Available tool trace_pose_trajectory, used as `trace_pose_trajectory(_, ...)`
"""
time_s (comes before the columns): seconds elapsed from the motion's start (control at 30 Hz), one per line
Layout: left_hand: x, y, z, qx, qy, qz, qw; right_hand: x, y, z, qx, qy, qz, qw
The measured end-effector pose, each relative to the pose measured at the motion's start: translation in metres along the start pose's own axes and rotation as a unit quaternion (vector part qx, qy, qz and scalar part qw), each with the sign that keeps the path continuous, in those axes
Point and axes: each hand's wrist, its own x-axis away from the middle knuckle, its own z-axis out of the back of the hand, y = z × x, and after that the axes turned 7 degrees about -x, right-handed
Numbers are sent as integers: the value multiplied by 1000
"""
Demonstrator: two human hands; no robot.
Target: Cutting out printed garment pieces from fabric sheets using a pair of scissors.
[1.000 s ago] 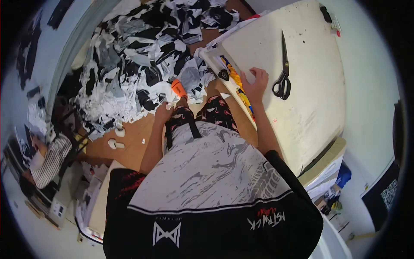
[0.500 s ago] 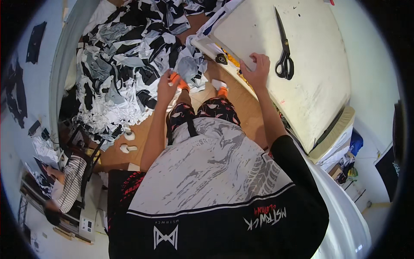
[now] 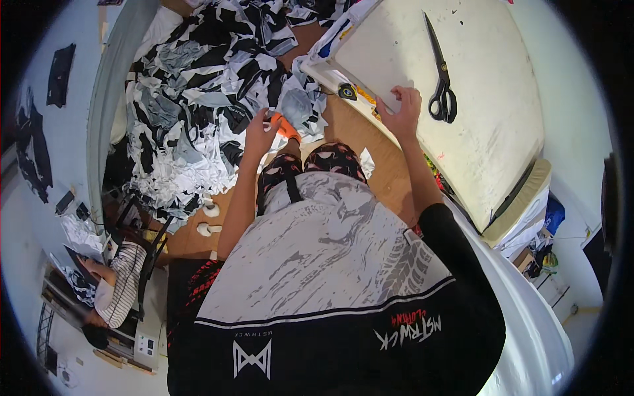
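My left hand (image 3: 259,132) is raised over my left leg, near an orange sock (image 3: 285,129), with its fingers bent and apart and no held object visible. My right hand (image 3: 401,119) rests at the near edge of a pale padded table (image 3: 495,132), fingers curved and thumb apart. Long black-handled scissors (image 3: 441,92) lie on the tabletop to the right of that hand, not touched. A small round dark object (image 3: 347,91) is at the table's edge, left of my right hand, beside some yellow material (image 3: 366,96).
A large heap of white, grey and black fabric scraps (image 3: 178,119) covers the floor ahead-left. A person in a striped top (image 3: 122,287) sits at the lower left by a black chair. White footwear (image 3: 208,228) lies on the wooden floor. A padded cushion (image 3: 512,208) stands at the table's right end.
My left hand has moved upward from beside my thigh to a position near the orange sock. My right hand has shifted slightly upward and right along the table edge as the view shifted.
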Motion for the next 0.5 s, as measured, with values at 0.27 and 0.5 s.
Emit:
trace_pose_trajectory(0.27,-20,46,42,-6,61,16,998,3,5,8,-32,23,-4,999)
trace_pose_trajectory(0.5,3,2,66,4,136,62,989,15,-3,9,-83,9,-30,996)
